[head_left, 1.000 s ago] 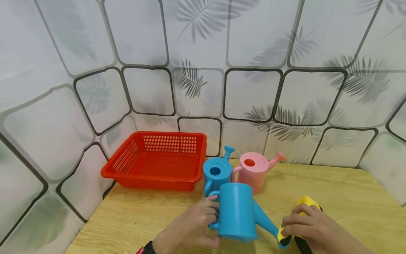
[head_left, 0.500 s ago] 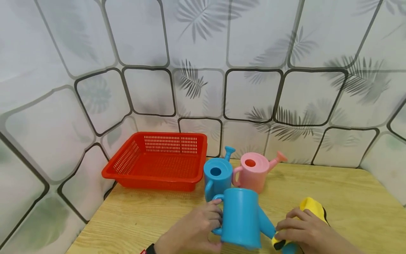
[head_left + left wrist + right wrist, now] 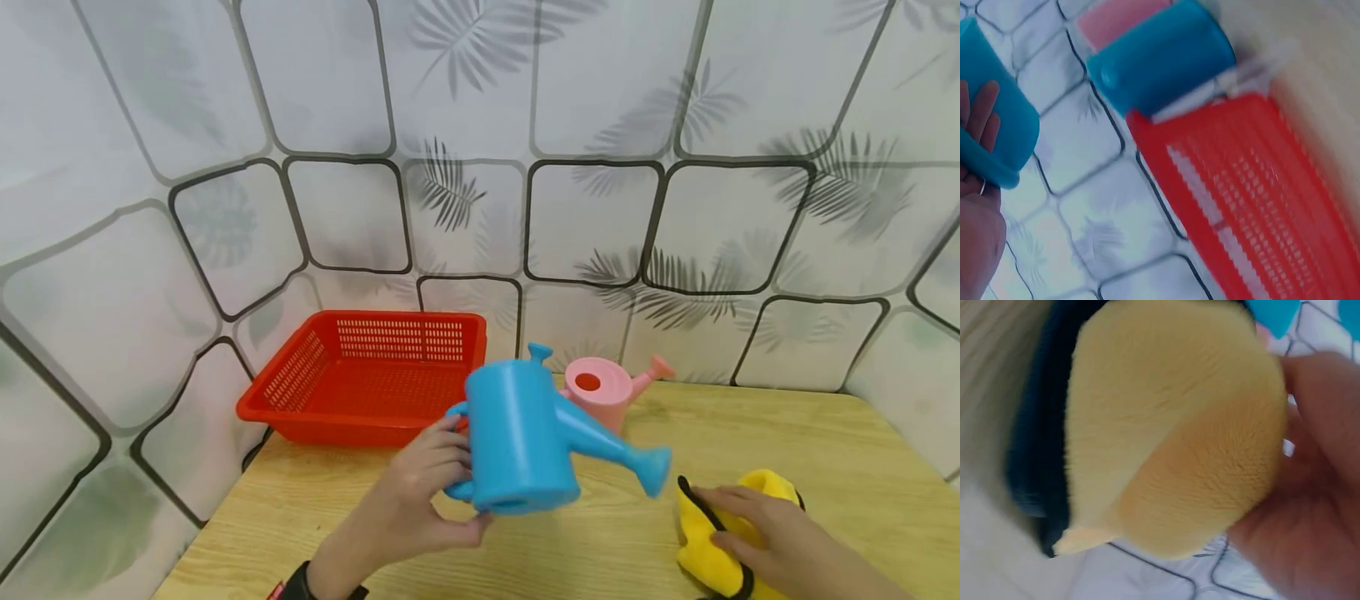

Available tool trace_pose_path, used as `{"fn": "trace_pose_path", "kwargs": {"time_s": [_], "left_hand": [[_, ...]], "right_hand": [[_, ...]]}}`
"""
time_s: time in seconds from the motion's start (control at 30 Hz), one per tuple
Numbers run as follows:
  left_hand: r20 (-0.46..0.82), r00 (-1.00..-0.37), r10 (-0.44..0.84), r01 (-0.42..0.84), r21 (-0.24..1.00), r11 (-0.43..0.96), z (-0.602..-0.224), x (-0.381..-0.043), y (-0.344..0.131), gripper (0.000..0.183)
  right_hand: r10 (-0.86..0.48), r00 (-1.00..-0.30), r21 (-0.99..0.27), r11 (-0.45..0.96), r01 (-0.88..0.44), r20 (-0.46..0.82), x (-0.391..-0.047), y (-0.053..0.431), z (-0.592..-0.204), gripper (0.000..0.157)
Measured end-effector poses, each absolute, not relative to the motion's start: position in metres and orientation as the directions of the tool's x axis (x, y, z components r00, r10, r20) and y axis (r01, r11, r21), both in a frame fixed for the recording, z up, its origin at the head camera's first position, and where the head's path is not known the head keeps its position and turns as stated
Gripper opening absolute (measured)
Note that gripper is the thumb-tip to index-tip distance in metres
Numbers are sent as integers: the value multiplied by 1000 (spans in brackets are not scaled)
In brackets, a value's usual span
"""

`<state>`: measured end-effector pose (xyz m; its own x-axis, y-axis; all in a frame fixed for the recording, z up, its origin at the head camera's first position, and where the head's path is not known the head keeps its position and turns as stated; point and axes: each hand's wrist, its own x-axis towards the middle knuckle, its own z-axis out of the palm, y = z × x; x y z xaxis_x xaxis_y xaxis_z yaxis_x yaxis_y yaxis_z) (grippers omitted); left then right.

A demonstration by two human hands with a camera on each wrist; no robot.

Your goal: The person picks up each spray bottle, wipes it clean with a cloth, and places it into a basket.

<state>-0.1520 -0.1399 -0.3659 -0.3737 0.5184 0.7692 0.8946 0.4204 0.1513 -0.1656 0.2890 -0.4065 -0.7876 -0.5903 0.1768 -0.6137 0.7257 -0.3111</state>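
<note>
Raised toward eleven o'clock, a blue plastic watering can is gripped by left hand, yellow plush cloth by right hand; slippage could cause dropping.

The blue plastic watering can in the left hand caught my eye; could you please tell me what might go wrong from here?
The blue plastic watering can could twist or slip, as only the left hand holds it, by the handle. The right hand holds a yellow fabric cloth with black edging, so it may react late. If swung back, the spout might bump the pink plastic watering can.
</note>
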Motion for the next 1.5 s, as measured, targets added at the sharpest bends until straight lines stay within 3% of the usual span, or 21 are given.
{"fn": "trace_pose_path", "kwargs": {"time_s": [0.07, 0.13, 0.37, 0.47, 0.63, 0.73, 0.9, 1.07, 1.17, 1.37, 1.43, 1.5], "left_hand": [[806, -400, 436, 875, 195, 442, -360, -157, -156, 21], [825, -441, 354, 838, 237, 491, -356, -163, -174, 21], [779, -626, 25, 536, 407, 739, -359, -185, -243, 18], [714, -691, -112, 382, 492, 782, -362, -196, -268, 28], [568, -790, -231, 158, 552, 819, -370, -212, -295, 47], [502, -818, -282, 38, 535, 844, -379, -218, -303, 52], [467, -817, -338, -83, 485, 871, -392, -221, -307, 55], [488, -804, -340, -73, 487, 870, -394, -225, -307, 53], [531, -769, -356, -38, 519, 854, -397, -225, -306, 48], [632, -635, -444, 55, 611, 790, -404, -224, -301, 30], [668, -606, -433, 121, 615, 779, -399, -219, -290, 25], [698, -616, -366, 208, 592, 779, -389, -209, -271, 20]], "right_hand": [[-586, -810, -383, 750, -539, -8, -167, 297, -414, 47], [-601, -796, -413, 745, -524, -75, -169, 301, -420, 50], [-631, -774, -398, 725, -563, -54, -169, 299, -424, 48], [-624, -780, -401, 726, -560, -41, -169, 296, -423, 47], [-616, -788, -395, 724, -565, -3, -169, 295, -422, 44], [-625, -781, -384, 717, -583, 19, -169, 294, -422, 42], [-622, -783, -413, 718, -561, -17, -171, 292, -424, 44], [-620, -784, -425, 718, -551, -29, -172, 294, -425, 42], [-633, -774, -421, 703, -572, -6, -171, 295, -428, 39], [-669, -742, -446, 652, -613, 43, -173, 293, -430, 28], [-686, -724, -464, 617, -635, 79, -172, 292, -430, 19], [-709, -689, -456, 569, -684, 149, -171, 288, -431, 17]]}}
